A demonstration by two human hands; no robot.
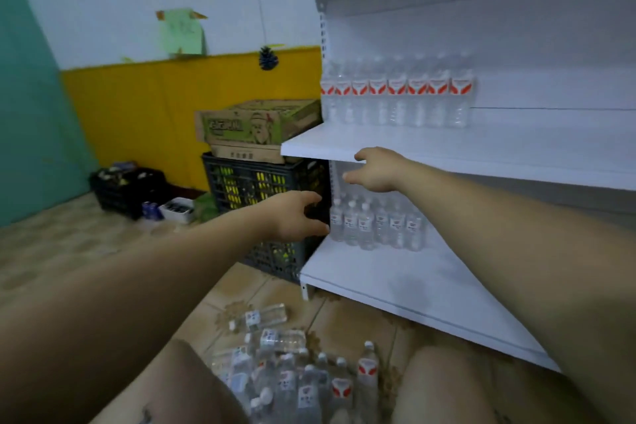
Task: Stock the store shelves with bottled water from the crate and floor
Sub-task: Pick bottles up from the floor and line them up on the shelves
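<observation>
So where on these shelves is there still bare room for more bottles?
Lower shelf: bare in front and right of the back-left bottle cluster. Middle shelf: bare in front and right of the red-labelled row. Crowded: the floor pile of bottles.

Bottles (375, 222) crowd the 10 o'clock corner of the lower shelf (413, 286); its board lies bare toward 3 and 6 o'clock. The middle shelf (447, 155) caps the gap overhead, and the black crate (261, 189) walls the 9 o'clock side.

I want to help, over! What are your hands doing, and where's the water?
Left hand and right hand open, empty, by lower-shelf bottles. More bottles on floor. Nothing blocking.
</observation>
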